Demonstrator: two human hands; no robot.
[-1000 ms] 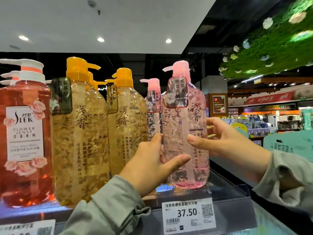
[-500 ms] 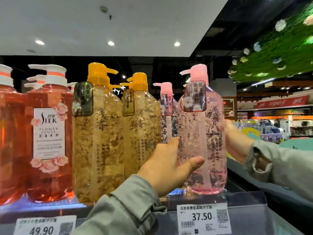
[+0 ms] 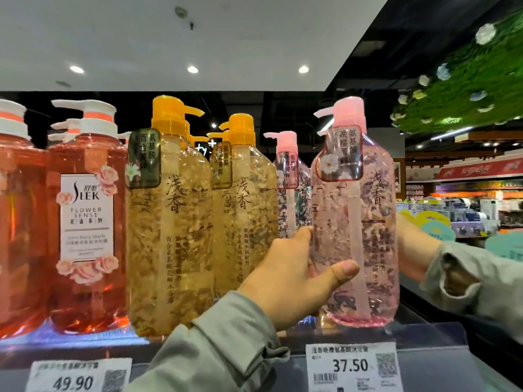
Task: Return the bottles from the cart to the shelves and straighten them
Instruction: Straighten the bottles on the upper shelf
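Observation:
A clear pink pump bottle (image 3: 368,216) stands upright at the right end of the lit shelf (image 3: 424,338). My left hand (image 3: 291,278) grips its lower left side, thumb across the front. My right hand (image 3: 410,244) lies against its right side, mostly hidden behind the bottle, so how its fingers lie is unclear. A second pink bottle (image 3: 288,176) stands behind it. Two amber bottles with yellow pumps (image 3: 169,216) (image 3: 243,205) stand to the left in a row.
Red bottles with white pumps (image 3: 85,222) fill the shelf's left part. Price tags 49.90 (image 3: 76,377) and 37.50 (image 3: 351,366) hang on the shelf's front edge. The shelf ends just right of the pink bottle; beyond it lies the shop aisle with distant shelves (image 3: 467,199).
My right hand has slid from the bottle's front to behind its right side. The view has panned left, showing more red bottles. The pink bottle stays on the shelf.

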